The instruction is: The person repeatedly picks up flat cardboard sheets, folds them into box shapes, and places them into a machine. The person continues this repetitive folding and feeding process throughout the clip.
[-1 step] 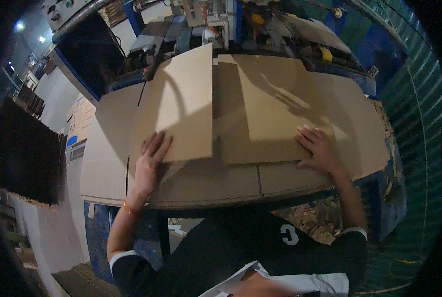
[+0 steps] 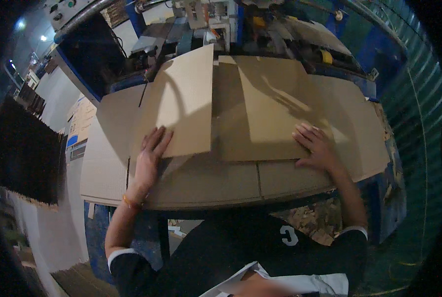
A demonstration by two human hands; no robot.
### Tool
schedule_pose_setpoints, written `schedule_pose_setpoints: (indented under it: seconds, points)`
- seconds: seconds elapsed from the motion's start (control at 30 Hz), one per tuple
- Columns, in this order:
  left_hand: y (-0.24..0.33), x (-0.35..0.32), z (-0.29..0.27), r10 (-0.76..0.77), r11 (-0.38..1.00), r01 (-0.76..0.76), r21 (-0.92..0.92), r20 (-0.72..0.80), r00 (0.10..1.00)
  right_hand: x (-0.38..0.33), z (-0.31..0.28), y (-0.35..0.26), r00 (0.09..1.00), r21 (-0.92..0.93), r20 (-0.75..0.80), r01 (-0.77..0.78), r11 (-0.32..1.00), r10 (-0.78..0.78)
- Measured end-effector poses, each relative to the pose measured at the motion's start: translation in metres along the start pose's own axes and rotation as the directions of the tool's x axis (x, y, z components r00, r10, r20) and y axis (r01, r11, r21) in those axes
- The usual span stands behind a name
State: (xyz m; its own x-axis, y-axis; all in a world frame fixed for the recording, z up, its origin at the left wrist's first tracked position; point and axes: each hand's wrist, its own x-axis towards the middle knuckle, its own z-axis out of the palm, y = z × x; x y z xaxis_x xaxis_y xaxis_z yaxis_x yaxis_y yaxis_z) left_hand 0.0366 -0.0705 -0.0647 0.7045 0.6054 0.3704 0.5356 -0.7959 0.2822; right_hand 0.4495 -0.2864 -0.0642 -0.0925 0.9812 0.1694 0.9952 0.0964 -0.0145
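Note:
A wide sheet of flat brown cardboard [image 2: 201, 180] lies across the blue machine table before me, with dark slots cut in it. On it are two folded-in panels, a left panel [image 2: 186, 104] and a right panel [image 2: 275, 109], with a narrow gap between them. The left panel's inner edge looks slightly raised. My left hand [image 2: 154, 148] rests on the left panel's near outer part, fingers extended. Over at the right panel's near outer corner, my right hand [image 2: 317, 146] lies with fingers and thumb apart. Neither hand wraps round anything.
Beyond the cardboard stands a machine [image 2: 216, 34] with rollers, belts and blue frame posts. A dark stack of sheets [image 2: 28, 148] is at the left, near a printed carton [image 2: 81, 121]. Cardboard scraps [image 2: 312, 218] lie below the table; a green corrugated wall [image 2: 414, 163] is at the right.
Both panels' near edges have shifted slightly away from me. My left hand has moved a little farther with its panel, and my right hand slightly away and to the left.

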Motion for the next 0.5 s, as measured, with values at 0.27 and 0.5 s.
schedule_pose_setpoints:
  seconds: [0.27,0.5]
  points:
    - [-0.039,0.087,0.054,0.036,0.999,-0.035,0.008,-0.142,0.989,0.082,0.006,0.063,0.96,-0.013,0.174,-0.22,0.975,0.219]
    - [-0.054,0.129,0.069,-0.177,0.945,0.206,0.253,-0.131,0.975,0.107,0.045,0.071,0.915,-0.357,-0.291,-0.376,0.855,0.281]
